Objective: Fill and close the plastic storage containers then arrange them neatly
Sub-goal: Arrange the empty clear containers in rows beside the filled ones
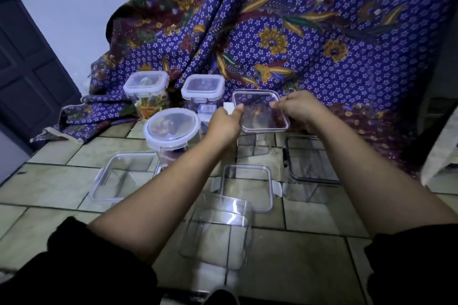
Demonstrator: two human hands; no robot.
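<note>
In the head view, at centre frame, the left hand (pixel 224 122) and right hand (pixel 301 109) pinch opposite edges of a clear square lid (pixel 261 112), held over a tall clear container (pixel 252 146) largely hidden beneath it. Three closed containers (pixel 171 129) stand left of centre. Lower down, empty tubs (pixel 218 233) blur into the tiled floor (pixel 309 255). A patterned cloth (pixel 297 32) fills the upper right.
</note>
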